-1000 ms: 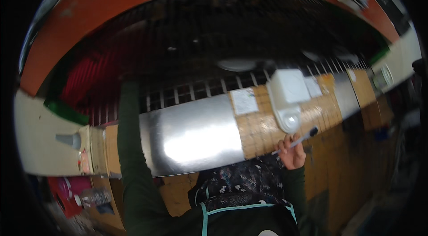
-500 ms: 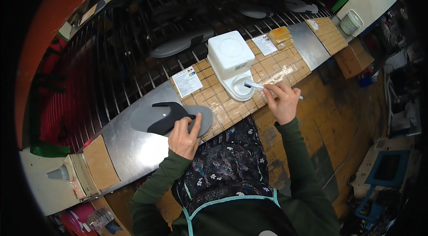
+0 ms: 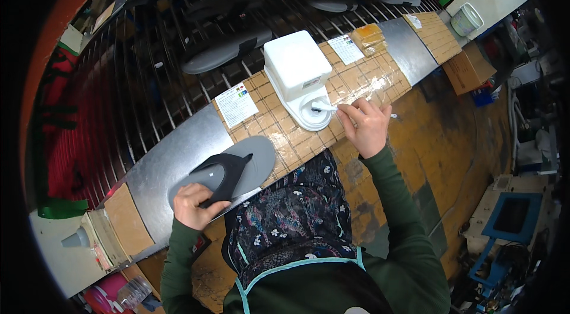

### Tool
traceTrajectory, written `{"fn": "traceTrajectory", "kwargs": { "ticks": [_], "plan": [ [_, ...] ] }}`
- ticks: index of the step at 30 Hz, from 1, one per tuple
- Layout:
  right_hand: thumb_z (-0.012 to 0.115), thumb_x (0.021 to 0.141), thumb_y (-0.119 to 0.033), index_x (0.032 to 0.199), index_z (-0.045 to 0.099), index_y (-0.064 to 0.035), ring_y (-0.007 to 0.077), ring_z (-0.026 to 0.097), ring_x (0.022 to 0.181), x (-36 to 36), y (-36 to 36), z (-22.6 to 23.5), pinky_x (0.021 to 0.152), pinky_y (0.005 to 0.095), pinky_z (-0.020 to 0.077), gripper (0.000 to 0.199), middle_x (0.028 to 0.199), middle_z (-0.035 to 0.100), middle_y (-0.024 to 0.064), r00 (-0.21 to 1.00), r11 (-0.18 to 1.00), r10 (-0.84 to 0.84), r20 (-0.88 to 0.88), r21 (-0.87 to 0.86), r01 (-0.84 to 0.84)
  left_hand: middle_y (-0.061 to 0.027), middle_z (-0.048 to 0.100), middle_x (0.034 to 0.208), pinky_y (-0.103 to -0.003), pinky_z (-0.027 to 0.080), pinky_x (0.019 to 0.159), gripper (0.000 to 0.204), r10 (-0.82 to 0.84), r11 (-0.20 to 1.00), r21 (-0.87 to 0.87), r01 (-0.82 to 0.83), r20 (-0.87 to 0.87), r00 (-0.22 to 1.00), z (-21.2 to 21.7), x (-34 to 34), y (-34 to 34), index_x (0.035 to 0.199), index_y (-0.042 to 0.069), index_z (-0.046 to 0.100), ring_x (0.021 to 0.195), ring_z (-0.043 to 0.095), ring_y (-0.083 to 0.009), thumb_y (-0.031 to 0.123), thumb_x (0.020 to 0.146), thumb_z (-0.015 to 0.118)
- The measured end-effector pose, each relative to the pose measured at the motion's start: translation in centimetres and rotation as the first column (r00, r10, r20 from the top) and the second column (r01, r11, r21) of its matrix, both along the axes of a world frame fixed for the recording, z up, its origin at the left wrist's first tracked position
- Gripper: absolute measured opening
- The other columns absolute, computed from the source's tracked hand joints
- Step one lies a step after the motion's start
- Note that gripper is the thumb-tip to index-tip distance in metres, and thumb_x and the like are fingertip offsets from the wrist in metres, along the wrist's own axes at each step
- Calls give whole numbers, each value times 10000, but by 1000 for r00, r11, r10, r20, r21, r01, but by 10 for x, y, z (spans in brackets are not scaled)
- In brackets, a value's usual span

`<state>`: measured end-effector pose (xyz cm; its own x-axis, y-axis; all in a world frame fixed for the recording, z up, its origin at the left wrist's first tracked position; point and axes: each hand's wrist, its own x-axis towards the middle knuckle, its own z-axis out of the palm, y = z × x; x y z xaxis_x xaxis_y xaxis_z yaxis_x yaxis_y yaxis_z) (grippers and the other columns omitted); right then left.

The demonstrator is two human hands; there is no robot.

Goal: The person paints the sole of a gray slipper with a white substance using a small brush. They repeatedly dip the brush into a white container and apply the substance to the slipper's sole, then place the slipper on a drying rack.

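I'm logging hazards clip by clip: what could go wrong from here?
The brush in the right hand dips into the cup of the white container; if wetted, it might drip on the brown board when lifted. The sandal lies near the front edge of the metal sheet, so it could slip off if the left hand lost it.

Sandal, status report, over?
Left hand holding grey sandal. Right hand holding brush, tip in cup of white dispenser. Dispenser stands apart from sandal.

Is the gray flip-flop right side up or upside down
Right side up: the flip-flop shows its dark strap on top, with the left hand at one end.
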<state>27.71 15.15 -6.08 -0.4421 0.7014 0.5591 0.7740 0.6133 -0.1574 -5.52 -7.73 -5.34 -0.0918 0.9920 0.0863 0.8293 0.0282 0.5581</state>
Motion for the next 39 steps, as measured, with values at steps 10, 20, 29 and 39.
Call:
{"fn": "traceTrajectory", "kwargs": {
  "ticks": [10,20,29,39],
  "plan": [
    [724,789,-191,825,717,-174,180,526,665,-7,-1,1,746,387,305,40,733,573,-18,997,998,15,78,61,-19,-216,530,1347,-458,382,1026,628,-293,955,-22,297,-255,921,-21,17,0,1170,-38,640,1251,483,-407,457,790,714],
    [638,918,-234,879,711,-22,97,576,615,17,9,-15,529,233,366,228,683,646,38,838,608,-229,-495,-745,-274,-117,557,1299,-346,532,851,787,-23,881,-129,-456,949,-314,3,47,11,1452,95,373,1069,607,-233,690,941,306],
    [716,859,-156,898,715,-65,84,538,649,-4,0,4,608,221,376,99,723,626,-7,758,762,-163,-632,-568,-309,-63,546,1306,-340,464,966,744,-21,925,-133,-356,918,-397,-29,101,51,1419,119,412,1131,555,-210,686,943,329],
    [769,772,-60,1025,754,-100,113,550,740,-105,-81,72,702,252,447,257,1048,554,65,610,838,281,-741,-121,-532,-133,509,1336,-325,468,929,936,-199,917,161,-364,977,-69,-7,116,55,1452,-25,301,1146,540,-198,741,914,284]
  ]
}}
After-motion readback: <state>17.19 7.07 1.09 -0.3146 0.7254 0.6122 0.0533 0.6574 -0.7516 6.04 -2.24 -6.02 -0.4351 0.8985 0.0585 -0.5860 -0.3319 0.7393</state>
